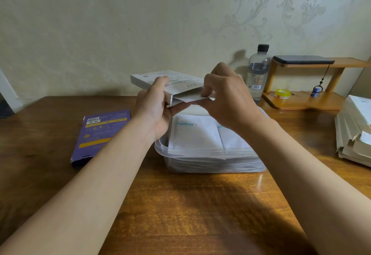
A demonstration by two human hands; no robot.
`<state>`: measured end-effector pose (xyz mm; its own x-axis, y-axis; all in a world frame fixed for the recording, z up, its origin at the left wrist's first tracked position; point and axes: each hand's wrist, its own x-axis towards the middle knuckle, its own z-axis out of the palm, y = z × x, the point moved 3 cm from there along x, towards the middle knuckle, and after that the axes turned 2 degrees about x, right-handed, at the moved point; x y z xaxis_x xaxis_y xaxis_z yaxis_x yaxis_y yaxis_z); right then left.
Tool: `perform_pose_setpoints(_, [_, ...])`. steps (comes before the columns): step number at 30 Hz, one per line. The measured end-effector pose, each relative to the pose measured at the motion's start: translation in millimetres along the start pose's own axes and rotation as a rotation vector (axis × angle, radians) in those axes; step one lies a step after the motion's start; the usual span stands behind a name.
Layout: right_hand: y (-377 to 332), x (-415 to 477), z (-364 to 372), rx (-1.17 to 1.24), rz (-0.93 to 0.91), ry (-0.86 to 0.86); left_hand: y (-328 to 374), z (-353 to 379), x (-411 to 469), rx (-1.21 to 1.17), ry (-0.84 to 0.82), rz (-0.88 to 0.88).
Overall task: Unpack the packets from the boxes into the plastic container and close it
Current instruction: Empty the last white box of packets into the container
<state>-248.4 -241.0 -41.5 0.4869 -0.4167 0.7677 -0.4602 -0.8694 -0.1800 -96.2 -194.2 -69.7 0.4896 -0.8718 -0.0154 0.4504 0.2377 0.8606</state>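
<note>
White cardboard makes up the flat box (176, 83) held in the air between both hands, its open end turned toward the person. The left hand (154, 110) grips the box at its near left corner: the thumb lies on the top face and the fingers are curled underneath, with the fingertips showing below the open mouth. The right hand (226, 102) is clenched at that mouth, its fingers bent down into the opening and its thumb beneath, pinching the box's lower flap. Whether a packet edge is caught in the pinch as well cannot be told.

Directly below the two hands stands the clear plastic container (190, 151), with no lid on it. It is filled nearly to the rim with white packets (194, 132) that have teal print, lying flat side by side on the stack.

Left of the left forearm, a purple box (100, 132) lies flat on the wooden table (190, 204). Beyond the right hand stands a water bottle (258, 74) with a black cap. A wooden shelf (301, 102) just beside it carries a roll of tape (282, 93). Well to the right of the right arm sits a pile of flattened cartons (353, 140).
</note>
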Motion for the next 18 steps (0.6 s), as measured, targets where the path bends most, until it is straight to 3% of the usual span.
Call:
perform_pose_setpoints(6, [9, 8, -27, 0.294, 0.113, -0.104, 0, -1, 2, -0.058, 0.02, 0.007])
perform_pose_setpoints(14, [33, 11, -58, 0.594, 0.324, 0.172, 0, 0, 3, -0.046, 0.064, 0.006])
perform_pose_setpoints(18, [46, 11, -69, 0.937, 0.545, 0.244, -1, -1, 3, -0.034, 0.038, 0.017])
